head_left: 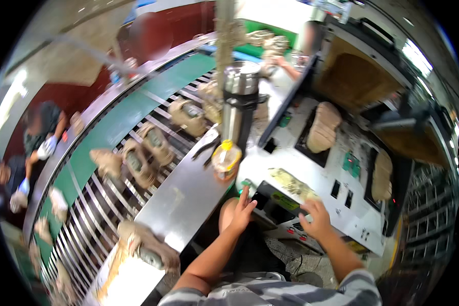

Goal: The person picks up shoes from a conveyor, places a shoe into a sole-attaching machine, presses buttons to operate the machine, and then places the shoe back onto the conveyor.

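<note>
My left hand [240, 212] is raised at the front left corner of the white machine table [319, 176], fingers stretched out and nothing in them. Just beyond its fingertips sits a green button [246, 182]. Over the table's front edge hovers my right hand [317, 220], fingers spread and slightly bent, also holding nothing; whether it touches the surface I cannot tell. A worn yellowish patch [290, 182] lies just beyond it. Further back, a beige shoe sole [324, 127] rests in a dark recess, and a second beige sole [382, 176] lies in another recess to the right.
A roller conveyor [94, 217] with several beige shoes [137, 163] and a green belt [122, 120] runs along the left. A steel flask [241, 86], a yellow-capped bottle [226, 159] and a black-handled tool [205, 148] stand between. Raised machine lids [362, 71] hang behind. Co-workers are across the conveyor.
</note>
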`<state>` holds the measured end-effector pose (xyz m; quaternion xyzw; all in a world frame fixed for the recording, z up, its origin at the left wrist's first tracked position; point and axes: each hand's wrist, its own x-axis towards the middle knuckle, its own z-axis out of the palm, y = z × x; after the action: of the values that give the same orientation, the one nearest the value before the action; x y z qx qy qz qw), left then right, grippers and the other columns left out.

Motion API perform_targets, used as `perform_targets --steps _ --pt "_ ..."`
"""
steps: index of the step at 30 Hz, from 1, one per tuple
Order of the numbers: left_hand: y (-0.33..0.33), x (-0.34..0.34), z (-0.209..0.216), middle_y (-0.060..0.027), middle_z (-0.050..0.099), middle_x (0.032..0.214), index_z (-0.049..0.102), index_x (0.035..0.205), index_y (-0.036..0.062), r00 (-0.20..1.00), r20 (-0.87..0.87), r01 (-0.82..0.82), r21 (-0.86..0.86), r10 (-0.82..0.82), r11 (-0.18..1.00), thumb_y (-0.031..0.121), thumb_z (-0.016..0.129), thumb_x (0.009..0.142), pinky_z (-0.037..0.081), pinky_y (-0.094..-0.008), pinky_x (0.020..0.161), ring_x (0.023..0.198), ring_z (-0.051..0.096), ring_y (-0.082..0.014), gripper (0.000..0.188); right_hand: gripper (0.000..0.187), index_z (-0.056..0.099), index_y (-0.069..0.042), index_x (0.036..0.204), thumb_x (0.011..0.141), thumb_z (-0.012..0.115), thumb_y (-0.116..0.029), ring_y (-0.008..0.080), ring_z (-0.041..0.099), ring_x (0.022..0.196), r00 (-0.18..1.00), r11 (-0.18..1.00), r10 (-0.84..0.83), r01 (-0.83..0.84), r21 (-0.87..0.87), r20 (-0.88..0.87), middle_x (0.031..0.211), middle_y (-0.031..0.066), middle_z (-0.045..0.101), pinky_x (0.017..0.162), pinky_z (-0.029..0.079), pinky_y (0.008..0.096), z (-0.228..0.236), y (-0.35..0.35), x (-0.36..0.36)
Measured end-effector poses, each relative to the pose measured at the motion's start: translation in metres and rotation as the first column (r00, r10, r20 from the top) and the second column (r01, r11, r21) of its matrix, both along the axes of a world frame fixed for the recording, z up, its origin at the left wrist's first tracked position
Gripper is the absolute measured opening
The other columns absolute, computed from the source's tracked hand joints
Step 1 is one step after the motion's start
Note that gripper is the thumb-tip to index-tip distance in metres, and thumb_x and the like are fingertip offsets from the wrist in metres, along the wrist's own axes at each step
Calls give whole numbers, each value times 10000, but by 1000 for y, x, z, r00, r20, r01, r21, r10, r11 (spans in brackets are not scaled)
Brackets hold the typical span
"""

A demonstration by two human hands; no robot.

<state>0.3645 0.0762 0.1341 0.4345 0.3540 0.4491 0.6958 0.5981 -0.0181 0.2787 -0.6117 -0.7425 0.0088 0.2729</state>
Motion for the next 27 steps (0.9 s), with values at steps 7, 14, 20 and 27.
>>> perform_targets --steps 7,14,20,27 --pt "-104 -138 76 -212 515 1276 480 1251 5 443 -385 -147 860 810 489 116 696 694 337 -500 1049 1239 455 -414 608 174 634 0 938 765 639 22 181 624 749 832 952 -70 -108 -286 -550 933 103 605 667 508 274 -89 -86 -78" --pt "-204 -215 44 -238 336 1342 274 1355 15 -159 -325 -283 919 932 272 209 834 626 286 -526 1058 1268 332 -414 940 163 652 -21 925 763 661 -7 210 642 707 694 805 352 -567 -175 -628 836 100 622 649 520 286 -97 -35 -189" --pt "-174 -240 -11 -259 293 1373 131 1434 -32 191 -472 -809 421 861 410 225 847 626 279 -447 1090 1298 317 -402 1110 150 650 -13 921 772 647 3 206 645 726 563 706 476 -702 -88 -675 834 105 641 671 526 285 -66 27 -281" --pt "-99 -335 -14 -142 427 1333 205 1438 28 131 -332 -900 355 934 252 65 789 604 369 -371 1028 1217 451 -274 1018 145 656 -10 927 782 648 -9 180 640 731 589 689 450 -707 -159 -671 831 99 644 674 515 272 -71 109 -346"
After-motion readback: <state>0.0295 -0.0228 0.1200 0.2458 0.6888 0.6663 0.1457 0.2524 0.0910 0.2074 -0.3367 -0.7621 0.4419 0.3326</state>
